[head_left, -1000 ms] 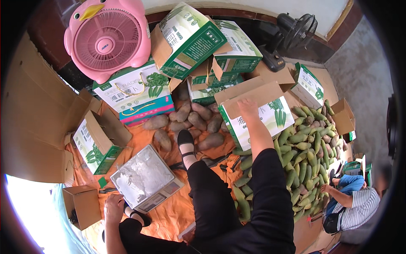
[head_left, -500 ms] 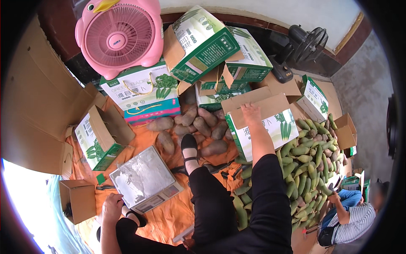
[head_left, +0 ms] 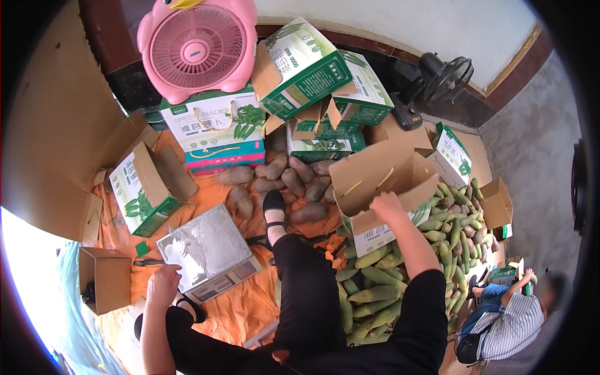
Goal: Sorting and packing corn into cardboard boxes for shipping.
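An open white and green cardboard carton [head_left: 375, 239] stands tilted at the edge of the green radish pile [head_left: 378, 294]. My right hand [head_left: 389, 207] is closed on the carton's near top edge. Inside the carton, bare brown cardboard and short pieces of yellow cord show. My left hand [head_left: 164, 284] hovers by the near left corner of a flat scale [head_left: 209, 247] with a shiny silver top; its fingers are bent but apart, with nothing in them. Several brownish, long tubers [head_left: 294, 181] lie on the orange sheet beyond my foot.
A pink fan [head_left: 195, 53] sits on stacked boxes at the back; a black fan [head_left: 445, 78] stands right of them. An open carton [head_left: 134, 194] and a small brown box [head_left: 106, 281] are left of the scale. Another person [head_left: 509, 325] sits at the right.
The carton has tipped back toward me, so its inside now shows. My right hand has gone from its far flap to its near edge. My left hand has lifted slightly off the scale.
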Demonstrator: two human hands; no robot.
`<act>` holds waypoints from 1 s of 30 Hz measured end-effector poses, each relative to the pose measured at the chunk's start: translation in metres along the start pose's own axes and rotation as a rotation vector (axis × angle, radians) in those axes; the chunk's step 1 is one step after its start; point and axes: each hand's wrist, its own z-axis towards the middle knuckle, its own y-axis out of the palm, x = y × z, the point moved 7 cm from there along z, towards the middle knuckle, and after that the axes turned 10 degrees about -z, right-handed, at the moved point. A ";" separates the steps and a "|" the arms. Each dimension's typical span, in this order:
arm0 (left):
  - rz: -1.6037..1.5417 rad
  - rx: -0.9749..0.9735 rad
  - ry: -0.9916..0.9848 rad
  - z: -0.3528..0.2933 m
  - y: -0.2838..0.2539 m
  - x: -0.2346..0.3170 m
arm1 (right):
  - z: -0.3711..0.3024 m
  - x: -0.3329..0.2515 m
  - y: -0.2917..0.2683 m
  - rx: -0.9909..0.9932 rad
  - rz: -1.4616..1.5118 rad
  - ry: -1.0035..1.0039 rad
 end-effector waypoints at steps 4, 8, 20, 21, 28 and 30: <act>-0.025 0.002 0.022 -0.005 -0.004 0.005 | -0.058 0.000 0.004 0.010 0.084 0.041; -0.066 0.035 0.046 -0.014 -0.008 -0.001 | -0.078 0.003 -0.030 0.131 0.178 0.107; -0.092 0.230 0.002 -0.029 -0.035 -0.023 | -0.086 -0.085 -0.306 0.703 0.430 -0.192; -0.087 0.227 -0.010 -0.029 -0.037 -0.026 | -0.083 -0.104 -0.324 0.724 0.398 -0.234; -0.288 0.816 0.077 -0.062 -0.094 -0.036 | -0.050 -0.267 -0.398 0.758 0.399 -0.521; -0.299 0.915 0.093 -0.072 -0.107 -0.027 | -0.039 -0.317 -0.398 0.768 0.387 -0.511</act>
